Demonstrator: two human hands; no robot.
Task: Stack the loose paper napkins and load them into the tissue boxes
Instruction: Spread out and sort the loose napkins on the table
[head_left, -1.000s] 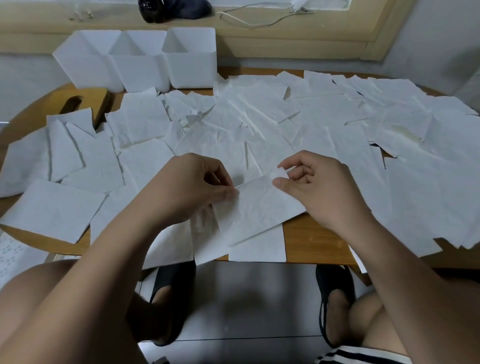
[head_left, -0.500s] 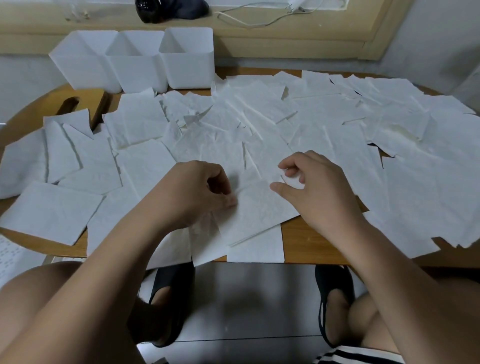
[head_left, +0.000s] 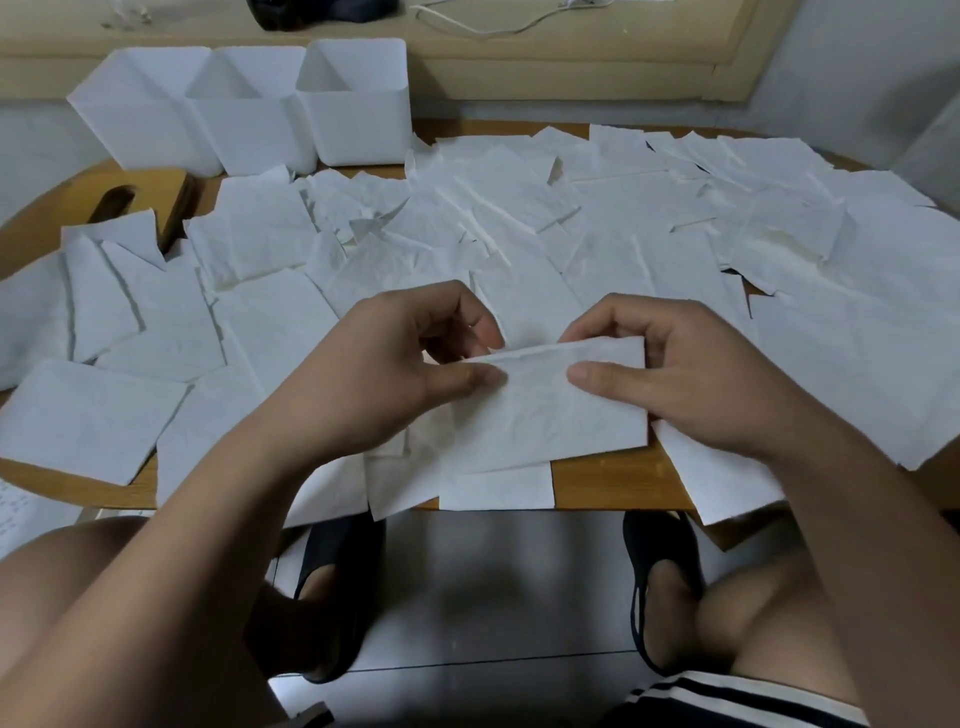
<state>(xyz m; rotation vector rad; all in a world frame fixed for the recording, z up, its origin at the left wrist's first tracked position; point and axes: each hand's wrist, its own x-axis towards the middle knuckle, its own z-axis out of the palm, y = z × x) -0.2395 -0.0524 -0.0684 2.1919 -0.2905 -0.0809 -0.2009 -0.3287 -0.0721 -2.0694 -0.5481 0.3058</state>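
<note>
Both hands hold one white paper napkin (head_left: 550, 410) just above the table's near edge. My left hand (head_left: 384, 369) pinches its upper left corner between thumb and fingers. My right hand (head_left: 675, 374) pinches its upper right part, thumb on top. The napkin's top edge is folded over. Several loose white napkins (head_left: 519, 249) cover most of the wooden table (head_left: 602, 483). Three open white tissue boxes (head_left: 358, 104) stand in a row at the far left.
A wooden tissue-box lid (head_left: 135, 202) with a dark slot lies at the far left, partly under napkins. A beige ledge with a white cable (head_left: 467, 26) runs behind the table. My knees and black sandals (head_left: 660, 587) show below the table edge.
Both hands lifted the napkin off the pile and brought its top edge up toward me; the right hand shifted from the napkin's top corner to its right side.
</note>
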